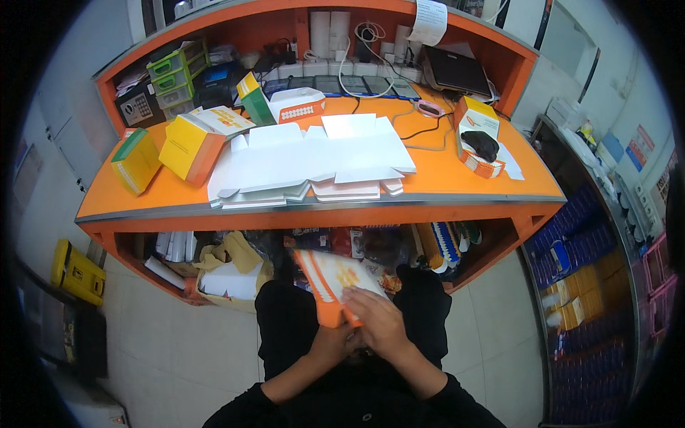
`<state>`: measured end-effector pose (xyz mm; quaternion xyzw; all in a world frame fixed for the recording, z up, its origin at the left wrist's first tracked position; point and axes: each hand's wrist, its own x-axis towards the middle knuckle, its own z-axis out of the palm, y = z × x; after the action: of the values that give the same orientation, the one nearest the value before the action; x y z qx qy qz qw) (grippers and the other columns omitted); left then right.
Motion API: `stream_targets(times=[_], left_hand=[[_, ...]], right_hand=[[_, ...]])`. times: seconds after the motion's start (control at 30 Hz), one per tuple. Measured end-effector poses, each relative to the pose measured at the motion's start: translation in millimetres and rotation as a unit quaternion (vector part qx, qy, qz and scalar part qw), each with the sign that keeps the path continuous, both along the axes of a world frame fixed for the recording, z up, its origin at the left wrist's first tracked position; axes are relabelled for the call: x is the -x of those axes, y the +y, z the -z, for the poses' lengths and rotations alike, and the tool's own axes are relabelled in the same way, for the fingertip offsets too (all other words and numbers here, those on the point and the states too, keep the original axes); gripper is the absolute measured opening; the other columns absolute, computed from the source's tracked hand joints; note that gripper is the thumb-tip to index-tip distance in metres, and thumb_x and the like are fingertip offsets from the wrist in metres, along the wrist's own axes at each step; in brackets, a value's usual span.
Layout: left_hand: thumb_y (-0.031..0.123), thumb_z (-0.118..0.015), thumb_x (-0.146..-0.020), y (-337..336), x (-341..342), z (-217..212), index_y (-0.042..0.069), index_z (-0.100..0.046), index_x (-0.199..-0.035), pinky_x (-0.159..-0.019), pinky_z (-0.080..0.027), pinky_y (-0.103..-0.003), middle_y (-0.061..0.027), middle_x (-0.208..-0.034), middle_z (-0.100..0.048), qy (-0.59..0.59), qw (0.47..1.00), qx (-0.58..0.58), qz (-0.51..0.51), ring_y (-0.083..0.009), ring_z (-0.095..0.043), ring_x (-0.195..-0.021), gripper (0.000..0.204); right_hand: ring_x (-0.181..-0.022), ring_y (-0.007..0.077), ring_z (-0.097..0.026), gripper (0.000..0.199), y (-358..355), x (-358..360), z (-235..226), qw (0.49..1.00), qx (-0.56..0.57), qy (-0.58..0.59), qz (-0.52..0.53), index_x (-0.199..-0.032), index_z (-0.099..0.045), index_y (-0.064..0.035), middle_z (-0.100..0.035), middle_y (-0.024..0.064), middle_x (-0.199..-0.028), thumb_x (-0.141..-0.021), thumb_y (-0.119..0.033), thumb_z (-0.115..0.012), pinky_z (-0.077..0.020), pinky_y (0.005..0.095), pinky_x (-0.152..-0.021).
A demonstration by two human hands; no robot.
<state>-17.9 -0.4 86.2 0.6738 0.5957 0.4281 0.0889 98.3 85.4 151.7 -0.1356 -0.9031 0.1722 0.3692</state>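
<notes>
1. Both our hands meet in our lap, near the camera: the right hand (pixel 379 321) lies flat over the near end of an orange-and-white carton (pixel 330 279); the left hand (pixel 335 342) closes under its near edge.
2. We judge the carton light, thin and easily creased; it is best held by its folded edges.
3. Its long axis runs from our hands up and left, the far end pointing toward the orange desk (pixel 442 189).
4. Flat white carton blanks (pixel 307 153) lie stacked on the desk.

orange desk (pixel 442 187) | flat white cartons (pixel 314 153) | yellow boxes (pixel 189 146) | laptop (pixel 457 70)
</notes>
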Motion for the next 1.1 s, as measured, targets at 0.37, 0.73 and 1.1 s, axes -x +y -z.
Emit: stream_targets(times=[0.37,0.73,1.1], left_hand=[[0.011,-0.06,-0.087,-7,31,-32,-0.002,-0.056,-0.104,-0.07,-0.052,-0.026,-0.0086,-0.092,-0.061,-0.616,0.781,0.1,0.013,-0.0156,-0.062,-0.076,0.022],[-0.006,-0.067,-0.07,6,0,-25,-0.004,-0.066,-0.086,-0.062,-0.045,-0.025,-0.0124,-0.079,-0.063,-0.206,0.963,-0.104,-0.14,-0.0181,-0.062,-0.07,0.016],[-0.002,-0.067,-0.078,-3,9,-35,-0.005,-0.066,-0.094,-0.072,-0.049,-0.025,-0.0115,-0.092,-0.066,-0.366,0.929,0.003,-0.048,-0.0161,-0.064,-0.082,0.016]], right_hand=[[-0.083,0.0223,-0.062,0.024,7,-12,18,0.998,-0.001,0.066,0.009,-0.092,-0.066,-0.0068,-0.064,0.0078,-0.089,-0.068,-0.003,-0.067,-0.0504,0.0308,-0.069],[-0.08,0.0197,-0.061,0.011,-18,4,20,0.956,0.237,0.142,0.096,-0.088,-0.064,0.0031,-0.061,0.0116,-0.087,-0.079,-0.002,-0.067,-0.0487,0.0287,-0.069],[-0.074,0.0172,-0.061,0.012,-14,3,14,0.966,0.189,0.151,0.093,-0.087,-0.065,0.0016,-0.061,0.0103,-0.087,-0.075,0.0,-0.069,-0.0495,0.0265,-0.063]])
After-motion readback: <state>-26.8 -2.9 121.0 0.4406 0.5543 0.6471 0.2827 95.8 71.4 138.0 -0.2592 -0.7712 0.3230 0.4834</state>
